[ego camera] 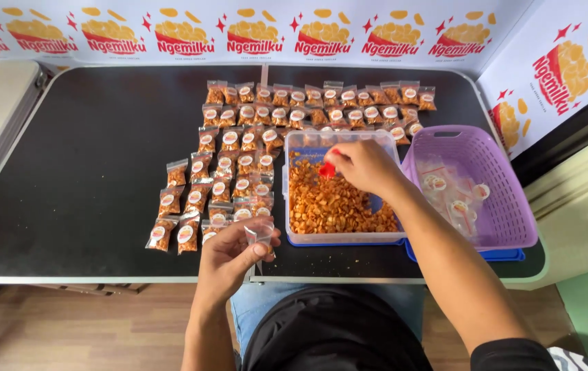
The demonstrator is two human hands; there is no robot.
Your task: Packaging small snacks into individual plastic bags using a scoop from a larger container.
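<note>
Head camera looks steeply down, near the table (pixel 67 206).

The tub (pixel 343 237) sits on the worktop (pixel 88 178), with snacks (pixel 338 206) in it. Left of the tub and behind it lie rows of packets (pixel 239 158); just right of the tub stands the basket (pixel 506 213), with empty bags (pixel 455 196) in it. The right hand (pixel 366 167) is over the tub with a scoop (pixel 327 170), and the left hand (pixel 232 257), before the tub's left corner, has a bag (pixel 261 235).

bare black table (pixel 88 172) left, filled packets (pixel 239 172) crowding centre, tub (pixel 344 237) and basket (pixel 506 206) blocking right
</note>
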